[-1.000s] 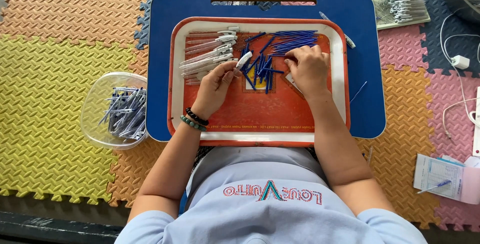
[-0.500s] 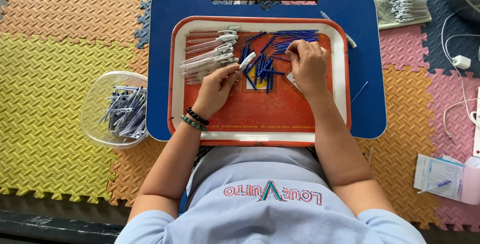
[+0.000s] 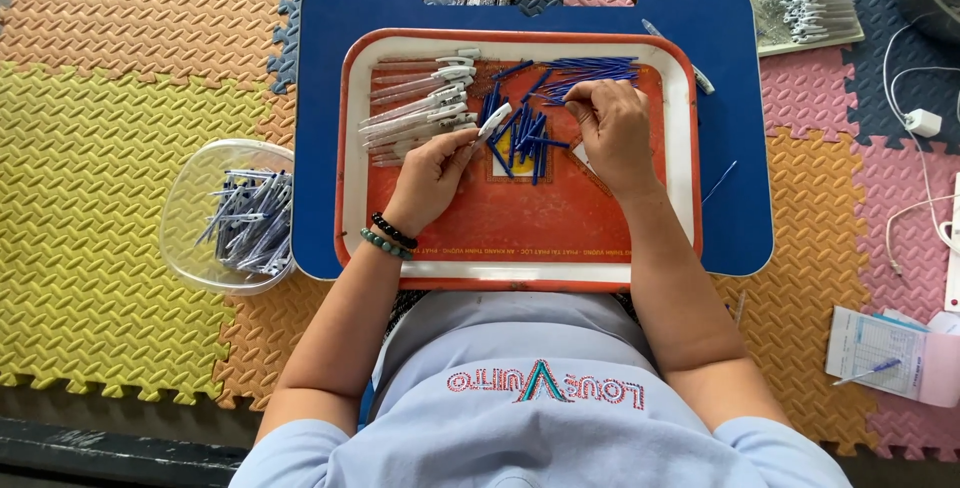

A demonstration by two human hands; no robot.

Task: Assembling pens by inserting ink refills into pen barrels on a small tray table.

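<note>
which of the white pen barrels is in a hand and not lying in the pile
The white barrel pinched in the left hand, angled up over the orange tray. The other white barrels lie in the pile at the tray's upper left.

The left hand (image 3: 430, 180) grips a white pen barrel (image 3: 490, 123) that angles toward 1 o'clock. The right hand (image 3: 612, 136) rests on the blue refills (image 3: 520, 138) strewn across the orange tray (image 3: 500, 218). White barrels (image 3: 415, 113) lie stacked at the tray's 10 o'clock. A clear container (image 3: 195, 213) of assembled pens sits at 9 o'clock.
</note>
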